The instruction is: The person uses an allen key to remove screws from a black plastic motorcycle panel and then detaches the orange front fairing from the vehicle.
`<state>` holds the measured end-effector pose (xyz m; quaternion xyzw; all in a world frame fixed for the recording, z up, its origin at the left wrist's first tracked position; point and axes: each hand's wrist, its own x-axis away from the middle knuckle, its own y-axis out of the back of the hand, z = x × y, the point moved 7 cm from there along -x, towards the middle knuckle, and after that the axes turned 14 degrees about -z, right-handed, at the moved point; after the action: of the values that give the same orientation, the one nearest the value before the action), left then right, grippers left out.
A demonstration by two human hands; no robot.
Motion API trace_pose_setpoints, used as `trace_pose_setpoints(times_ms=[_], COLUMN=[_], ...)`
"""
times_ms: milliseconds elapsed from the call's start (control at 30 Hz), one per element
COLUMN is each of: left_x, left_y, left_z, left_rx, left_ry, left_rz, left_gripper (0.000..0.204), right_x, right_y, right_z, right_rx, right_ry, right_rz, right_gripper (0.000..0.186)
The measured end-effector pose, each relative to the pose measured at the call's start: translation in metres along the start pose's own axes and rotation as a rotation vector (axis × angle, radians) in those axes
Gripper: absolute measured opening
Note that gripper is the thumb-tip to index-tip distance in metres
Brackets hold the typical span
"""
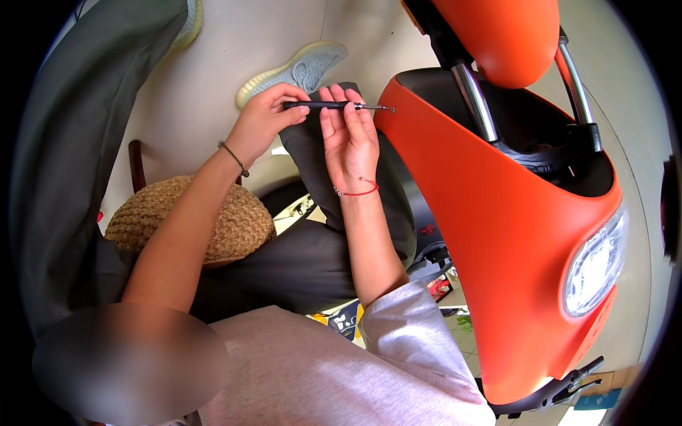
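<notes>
As it looks light and stiff, the screwdriver [335, 105] is best held by its black handle [317, 105]; at the orange panel's [462, 206] far left, it is pinched by the left hand [268, 117], loosely clasped by the right hand [352, 142].

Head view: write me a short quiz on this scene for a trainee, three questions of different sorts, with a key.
1. Short answer: which hand grips the black screwdriver at the end away from its tip?

2. True or false: the red bracelet is worn on the left wrist.

3. Multiple choice: what colour is the panel that the tip points to?
A) blue
B) orange
C) white

Key:
1. The left hand.
2. False; it is on the wrist of the right hand.
3. B.
</notes>
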<state>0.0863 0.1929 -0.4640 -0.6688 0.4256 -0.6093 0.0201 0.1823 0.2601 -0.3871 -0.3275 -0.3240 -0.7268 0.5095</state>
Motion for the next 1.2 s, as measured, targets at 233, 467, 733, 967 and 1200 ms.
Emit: trace_pose_setpoints(times_ms=[233, 467, 733, 967, 1200], left_x=[-0.003, -0.004, -0.004, -0.004, -0.003], left_y=[0.0, 0.0, -0.002, -0.003, -0.003], left_z=[-0.01, -0.022, -0.024, -0.035, -0.038], left_rx=[-0.046, -0.05, -0.076, -0.126, -0.17], left_ry=[-0.065, -0.069, -0.081, -0.118, -0.098], left_rz=[-0.01, -0.02, -0.017, 0.017, 0.054], left_gripper=[0.019, 0.017, 0.016, 0.015, 0.014], right_x=[0.002, 0.002, 0.003, 0.002, 0.007], right_y=[-0.002, -0.009, -0.009, -0.009, -0.01], right_z=[0.003, 0.006, 0.009, 0.009, 0.01], right_rx=[-0.001, 0.029, 0.001, -0.052, -0.059], right_ry=[0.027, 0.049, 0.035, 0.014, 0.009], right_rz=[0.036, 0.053, 0.061, 0.062, 0.035], right_gripper=[0.024, 0.026, 0.027, 0.028, 0.029])
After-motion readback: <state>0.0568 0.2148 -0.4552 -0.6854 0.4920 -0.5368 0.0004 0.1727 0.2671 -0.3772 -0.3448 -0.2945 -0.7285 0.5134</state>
